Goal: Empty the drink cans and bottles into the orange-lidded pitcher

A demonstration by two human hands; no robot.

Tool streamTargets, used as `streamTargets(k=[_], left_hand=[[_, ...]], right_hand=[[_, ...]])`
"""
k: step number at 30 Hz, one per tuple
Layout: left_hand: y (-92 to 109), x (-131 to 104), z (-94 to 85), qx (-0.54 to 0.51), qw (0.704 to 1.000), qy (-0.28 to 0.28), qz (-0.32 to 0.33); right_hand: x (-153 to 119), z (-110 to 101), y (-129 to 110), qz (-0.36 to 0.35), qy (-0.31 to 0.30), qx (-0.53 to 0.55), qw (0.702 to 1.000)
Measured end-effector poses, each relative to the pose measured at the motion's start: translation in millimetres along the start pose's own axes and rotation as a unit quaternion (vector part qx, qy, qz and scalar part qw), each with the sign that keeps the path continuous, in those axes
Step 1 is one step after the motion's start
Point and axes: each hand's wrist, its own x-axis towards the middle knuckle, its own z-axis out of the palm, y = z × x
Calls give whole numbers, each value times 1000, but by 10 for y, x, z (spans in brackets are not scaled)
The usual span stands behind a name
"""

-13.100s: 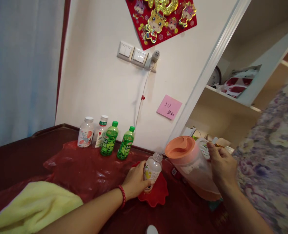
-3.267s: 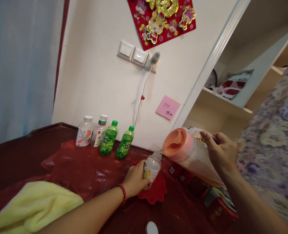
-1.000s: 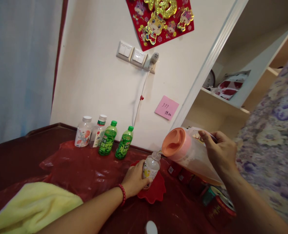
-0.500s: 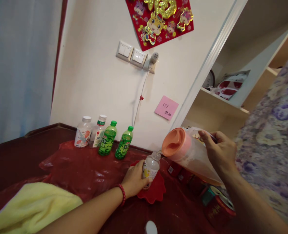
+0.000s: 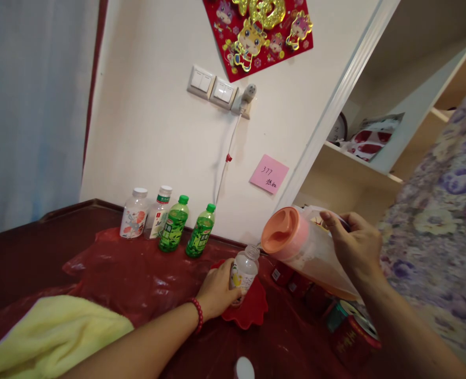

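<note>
My left hand [image 5: 216, 292], with a red bead bracelet at the wrist, is wrapped round a clear bottle [image 5: 245, 273] that has no cap on. The bottle stands over a red scalloped dish [image 5: 252, 310]. From the right, my right hand [image 5: 357, 245] grips the handle of a translucent pitcher [image 5: 320, 252] with an orange lid [image 5: 282, 230]. The pitcher is tipped left, its spout close to the bottle's mouth. A thin stream seems to run between them, though it is hard to make out. A white cap [image 5: 244, 368] lies at the bottom edge of the view.
Two green-capped bottles [image 5: 173, 223] and two white-capped bottles [image 5: 134, 215] stand along the wall. At left lies a yellow towel [image 5: 59, 334]. Several cans [image 5: 355, 337] sit below the pitcher at right. A white cord [image 5: 227, 158] hangs from the wall socket.
</note>
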Motion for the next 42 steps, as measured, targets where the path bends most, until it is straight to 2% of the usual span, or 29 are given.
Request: streamTargets(k=[42], left_hand=[[-40,22,36,5,1000,6,5]], right_hand=[[4,-3,-55,-4,0,5,1000]])
